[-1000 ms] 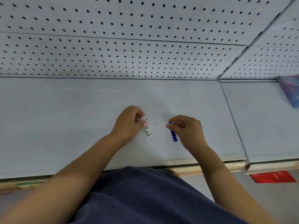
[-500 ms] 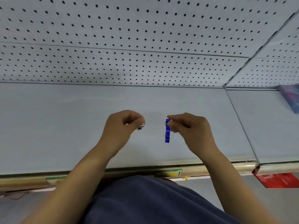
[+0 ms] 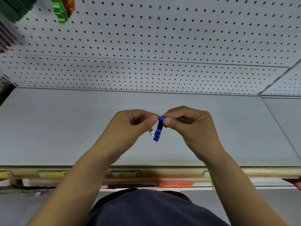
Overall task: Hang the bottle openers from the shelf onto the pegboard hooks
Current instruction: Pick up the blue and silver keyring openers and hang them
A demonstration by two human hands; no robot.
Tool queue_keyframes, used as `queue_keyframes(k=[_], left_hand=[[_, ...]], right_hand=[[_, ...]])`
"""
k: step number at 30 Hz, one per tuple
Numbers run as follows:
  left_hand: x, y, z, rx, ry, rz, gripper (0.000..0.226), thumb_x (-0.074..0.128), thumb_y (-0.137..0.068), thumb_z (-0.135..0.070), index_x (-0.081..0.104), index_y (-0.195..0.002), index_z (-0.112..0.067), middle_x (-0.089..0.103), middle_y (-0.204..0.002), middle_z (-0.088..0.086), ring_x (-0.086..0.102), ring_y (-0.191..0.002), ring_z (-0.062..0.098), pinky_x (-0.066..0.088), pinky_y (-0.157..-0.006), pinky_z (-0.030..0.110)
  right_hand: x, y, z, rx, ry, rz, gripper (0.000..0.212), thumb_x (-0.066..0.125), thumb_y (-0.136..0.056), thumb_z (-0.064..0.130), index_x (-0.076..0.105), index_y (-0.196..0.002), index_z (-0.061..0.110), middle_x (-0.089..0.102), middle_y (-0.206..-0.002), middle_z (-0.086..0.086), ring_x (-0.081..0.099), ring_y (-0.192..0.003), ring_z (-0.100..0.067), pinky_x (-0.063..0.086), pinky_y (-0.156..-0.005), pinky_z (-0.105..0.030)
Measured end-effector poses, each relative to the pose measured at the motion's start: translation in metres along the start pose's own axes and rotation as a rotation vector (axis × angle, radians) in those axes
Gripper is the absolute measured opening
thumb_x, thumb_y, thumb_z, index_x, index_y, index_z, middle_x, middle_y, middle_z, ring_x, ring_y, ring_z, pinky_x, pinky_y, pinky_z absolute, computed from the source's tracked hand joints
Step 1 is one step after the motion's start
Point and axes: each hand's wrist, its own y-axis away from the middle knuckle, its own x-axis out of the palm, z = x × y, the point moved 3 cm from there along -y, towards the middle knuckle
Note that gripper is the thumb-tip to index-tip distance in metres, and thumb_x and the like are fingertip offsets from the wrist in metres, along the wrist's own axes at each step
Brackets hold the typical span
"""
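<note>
Bottle openers: blue one, silver one.

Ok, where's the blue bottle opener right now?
In the head view the blue bottle opener hangs mid-frame above the shelf, pinched at its top by the right hand, with the silver opener held by the left hand just to its left.

White pegboard backs a grey shelf with seemingly labelled edge.

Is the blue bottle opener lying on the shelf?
No, the right hand pinches the blue bottle opener by its top, hanging above the shelf.
</note>
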Motion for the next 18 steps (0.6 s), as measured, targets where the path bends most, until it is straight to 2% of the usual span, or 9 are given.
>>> queue_keyframes(k=[2, 5, 10, 12, 14, 17, 18], left_hand=[[-0.018, 0.009, 0.003, 0.017, 0.016, -0.01, 0.017, 0.065, -0.094, -0.037, 0.08, -0.091, -0.028, 0.076, -0.082, -0.006, 0.057, -0.068, 0.0, 0.046, -0.074, 0.025], [-0.043, 0.019, 0.009, 0.061, 0.027, -0.028, 0.014, 0.068, -0.092, -0.035, 0.079, -0.089, -0.026, 0.073, -0.075, -0.01, 0.056, -0.066, -0.002, 0.046, -0.067, 0.018], [-0.081, 0.032, 0.01, 0.145, 0.02, 0.007, 0.013, 0.067, -0.094, -0.025, 0.078, -0.098, -0.03, 0.077, -0.085, -0.012, 0.068, -0.081, -0.001, 0.048, -0.071, 0.007], [-0.098, 0.036, 0.009, 0.188, -0.049, -0.011, 0.018, 0.065, -0.097, -0.023, 0.078, -0.102, -0.034, 0.077, -0.093, -0.011, 0.068, -0.091, 0.007, 0.05, -0.075, 0.013], [-0.115, 0.039, 0.007, 0.241, -0.104, -0.041, 0.02, 0.064, -0.098, -0.023, 0.077, -0.104, -0.037, 0.075, -0.096, -0.011, 0.065, -0.092, 0.017, 0.05, -0.078, 0.023], [-0.138, 0.046, 0.002, 0.31, -0.118, -0.101, 0.022, 0.066, -0.096, -0.022, 0.074, -0.106, -0.04, 0.07, -0.09, -0.013, 0.06, -0.075, 0.005, 0.046, -0.065, 0.014], [-0.145, 0.047, 0.0, 0.331, -0.119, -0.128, 0.021, 0.067, -0.096, -0.022, 0.073, -0.106, -0.039, 0.07, -0.089, -0.013, 0.059, -0.075, 0.003, 0.045, -0.068, 0.011]], right_hand=[[0.024, 0.003, 0.004, 0.0, 0.002, 0.004, 0.008, 0.077, -0.08, -0.003, 0.079, -0.088, -0.001, 0.076, -0.092, -0.009, 0.073, -0.084, -0.018, 0.054, -0.078, -0.02], [0.053, 0.009, 0.011, -0.004, -0.005, -0.03, 0.01, 0.076, -0.082, -0.002, 0.079, -0.091, 0.002, 0.077, -0.097, -0.005, 0.074, -0.09, -0.015, 0.054, -0.079, -0.018], [0.094, 0.016, 0.027, 0.017, -0.022, -0.077, 0.021, 0.079, -0.083, 0.005, 0.076, -0.103, 0.01, 0.08, -0.092, -0.005, 0.077, -0.09, -0.019, 0.059, -0.085, -0.028], [0.108, 0.017, 0.032, 0.001, 0.015, -0.11, 0.025, 0.08, -0.082, 0.008, 0.075, -0.106, 0.011, 0.08, -0.1, -0.002, 0.077, -0.091, -0.018, 0.059, -0.084, -0.028], [0.12, 0.016, 0.038, -0.047, 0.013, -0.156, 0.02, 0.08, -0.08, 0.004, 0.077, -0.1, 0.004, 0.076, -0.113, 0.002, 0.076, -0.094, -0.014, 0.058, -0.082, -0.023], [0.137, 0.013, 0.048, -0.119, 0.049, -0.172, 0.01, 0.079, -0.081, 0.0, 0.079, -0.09, 0.006, 0.074, -0.116, 0.002, 0.074, -0.095, -0.01, 0.056, -0.082, -0.019], [0.143, 0.011, 0.053, -0.144, 0.075, -0.171, 0.01, 0.078, -0.082, 0.001, 0.079, -0.088, 0.009, 0.074, -0.115, 0.003, 0.073, -0.095, -0.009, 0.056, -0.082, -0.019]])
